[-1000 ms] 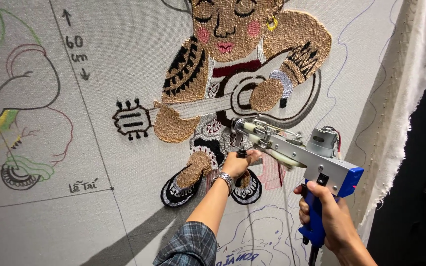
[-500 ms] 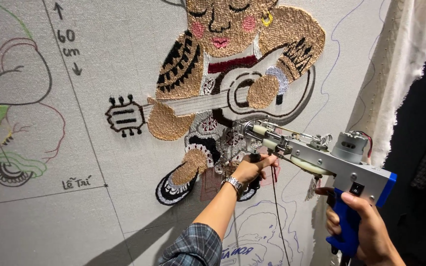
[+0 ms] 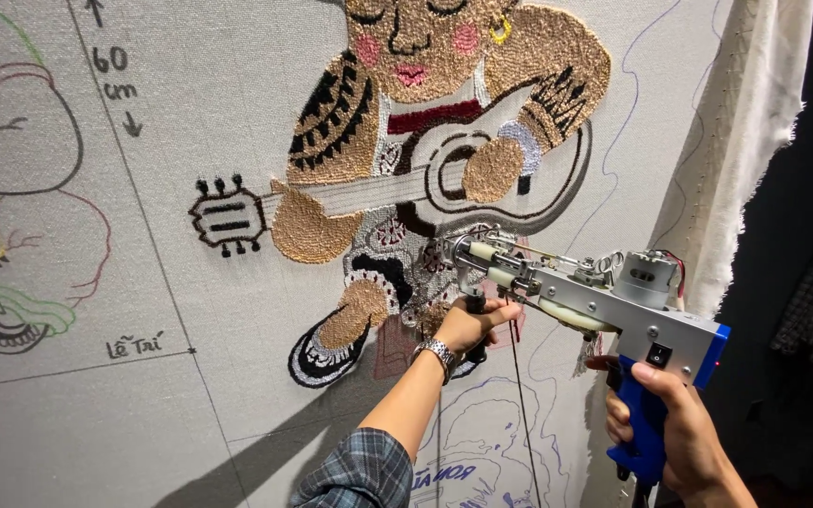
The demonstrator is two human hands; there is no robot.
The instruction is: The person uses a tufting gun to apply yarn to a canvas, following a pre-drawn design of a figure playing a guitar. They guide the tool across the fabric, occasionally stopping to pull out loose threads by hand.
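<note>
**Tufting gun held two-handed against the stretched cloth**

Tufting gun (image 3: 604, 301) sits between both hands, its needle end pressed to the backing cloth (image 3: 237, 395) just below the stitched guitar. Right hand (image 3: 675, 433) has its fingers curled fully shut around the blue pistol grip, with the thumb lying along the side under the black switch. Left hand (image 3: 470, 325) is closed round the short black front handle under the nose, thumb up against the metal and knuckles close to the cloth; a metal wristwatch (image 3: 437, 354) sits on that wrist, above a plaid sleeve (image 3: 359, 475).

By its looks the tool is stiff and fairly heavy: a metal body, a motor housing at the rear and exposed linkage along the top. The weight seems to sit behind the front handle, so the two handles are the sensible places to hold it. The moving rods and needle at the front are best kept clear of fingers. A thin yarn strand (image 3: 517, 376) hangs down near the nose and looks soft and easy to snag.

Outward from the tool, the cloth is taut yet yielding. It carries a tufted figure (image 3: 444, 122) playing a guitar in tan, black and dark red. Pen-drawn outlines lie below it, with a further sketched design (image 3: 11, 188) at far left. The cloth's frayed edge (image 3: 755, 132) hangs at right.
</note>
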